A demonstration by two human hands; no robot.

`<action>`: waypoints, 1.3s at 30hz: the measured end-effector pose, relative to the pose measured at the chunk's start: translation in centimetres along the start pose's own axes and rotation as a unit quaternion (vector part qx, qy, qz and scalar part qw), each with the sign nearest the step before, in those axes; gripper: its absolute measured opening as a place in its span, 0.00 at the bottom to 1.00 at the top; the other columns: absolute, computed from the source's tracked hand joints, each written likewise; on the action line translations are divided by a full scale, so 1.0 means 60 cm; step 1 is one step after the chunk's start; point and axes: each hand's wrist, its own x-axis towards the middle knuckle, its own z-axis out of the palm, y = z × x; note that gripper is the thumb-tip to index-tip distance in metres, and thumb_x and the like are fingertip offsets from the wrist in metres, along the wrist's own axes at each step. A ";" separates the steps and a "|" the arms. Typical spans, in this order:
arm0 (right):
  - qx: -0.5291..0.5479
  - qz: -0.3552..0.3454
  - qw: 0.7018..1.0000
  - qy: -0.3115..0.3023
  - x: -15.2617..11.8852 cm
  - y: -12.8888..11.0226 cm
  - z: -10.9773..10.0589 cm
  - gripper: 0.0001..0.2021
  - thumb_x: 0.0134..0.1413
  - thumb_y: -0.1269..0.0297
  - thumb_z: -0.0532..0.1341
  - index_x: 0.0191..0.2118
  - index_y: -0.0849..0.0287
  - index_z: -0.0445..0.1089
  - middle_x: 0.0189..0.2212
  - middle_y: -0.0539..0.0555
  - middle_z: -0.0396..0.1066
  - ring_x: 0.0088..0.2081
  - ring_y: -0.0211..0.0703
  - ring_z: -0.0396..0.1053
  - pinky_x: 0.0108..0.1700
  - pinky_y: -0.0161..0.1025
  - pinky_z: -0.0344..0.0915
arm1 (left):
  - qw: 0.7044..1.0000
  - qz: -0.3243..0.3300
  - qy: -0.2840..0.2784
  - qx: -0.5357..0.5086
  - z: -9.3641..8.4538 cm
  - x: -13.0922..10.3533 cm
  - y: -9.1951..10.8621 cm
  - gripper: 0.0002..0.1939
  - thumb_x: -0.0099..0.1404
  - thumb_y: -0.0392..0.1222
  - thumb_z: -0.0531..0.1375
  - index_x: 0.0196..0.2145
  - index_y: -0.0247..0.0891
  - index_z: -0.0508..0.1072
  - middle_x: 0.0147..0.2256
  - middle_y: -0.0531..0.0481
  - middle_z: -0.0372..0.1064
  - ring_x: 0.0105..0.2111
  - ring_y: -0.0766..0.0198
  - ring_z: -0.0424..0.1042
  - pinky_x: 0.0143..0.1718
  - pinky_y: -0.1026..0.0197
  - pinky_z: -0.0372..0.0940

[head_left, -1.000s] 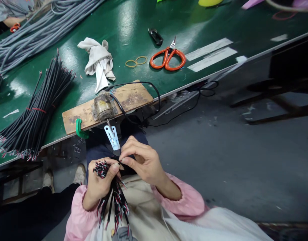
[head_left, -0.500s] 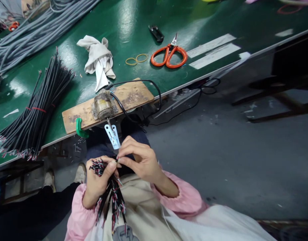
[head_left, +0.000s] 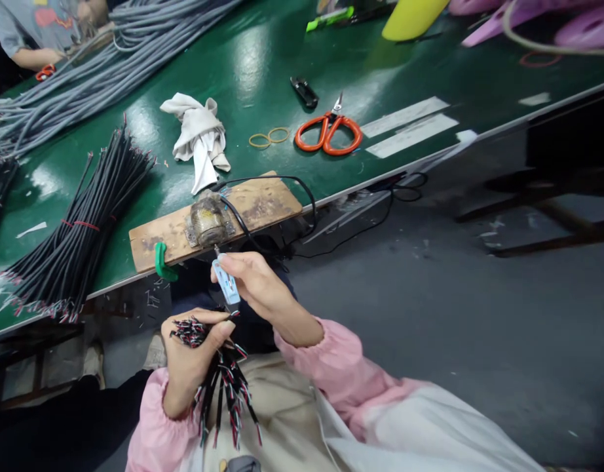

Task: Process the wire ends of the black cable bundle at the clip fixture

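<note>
My left hand [head_left: 196, 351] is closed around a bundle of black cables [head_left: 223, 387] whose stripped ends show red, white and black wires. One cable end pokes out between its thumb and forefinger. My right hand [head_left: 255, 285] pinches the handle end of a light blue clothespin [head_left: 226, 280]. The clothespin sits on the shaft of a small motor [head_left: 207, 221], and its lower tip is at the cable end by my left fingers. Whether the tip touches the wires I cannot tell. The motor is fixed to a wooden board [head_left: 263, 202] at the table edge.
A green clamp [head_left: 163, 262] holds the board. On the green table [head_left: 263, 85] lie a tied black cable bundle [head_left: 93, 219], grey cables [head_left: 135, 72], a white cloth [head_left: 198, 134], rubber bands [head_left: 268, 137], orange-handled scissors [head_left: 327, 134] and paper strips [head_left: 410, 134]. Another person's arm [head_left: 39, 58] shows at upper left.
My right hand has left the wires at my left fingertips and moved up onto the clothespin, pinching its handles together. My left hand still holds the bundle. The camera view has shifted slightly.
</note>
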 end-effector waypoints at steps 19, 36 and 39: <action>-0.043 -0.080 0.990 0.112 -0.054 0.039 -0.045 0.17 0.48 0.52 0.68 0.21 0.59 0.70 0.18 0.49 0.65 0.23 0.36 0.60 0.26 0.35 0.58 | 0.996 0.026 -0.060 0.061 0.006 0.009 0.011 0.14 0.56 0.48 0.68 0.19 0.37 0.80 0.19 0.47 0.74 0.21 0.63 0.72 0.25 0.63 0.67; -0.291 -0.291 0.909 0.070 -0.108 0.013 -0.031 0.10 0.56 0.73 0.62 0.24 0.59 0.70 0.21 0.50 0.71 0.26 0.39 0.65 0.29 0.38 0.62 | 0.998 0.024 -0.045 0.033 0.009 -0.011 -0.007 0.09 0.58 0.40 0.66 0.22 0.37 0.80 0.20 0.51 0.72 0.20 0.67 0.71 0.24 0.67 0.67; -0.250 -0.268 0.930 0.043 -0.109 0.019 -0.039 0.10 0.59 0.70 0.62 0.25 0.59 0.72 0.22 0.51 0.72 0.26 0.39 0.66 0.30 0.39 0.63 | 0.997 -0.003 -0.072 -0.002 0.006 -0.016 -0.012 0.12 0.60 0.45 0.66 0.23 0.37 0.80 0.19 0.53 0.70 0.16 0.70 0.68 0.18 0.69 0.64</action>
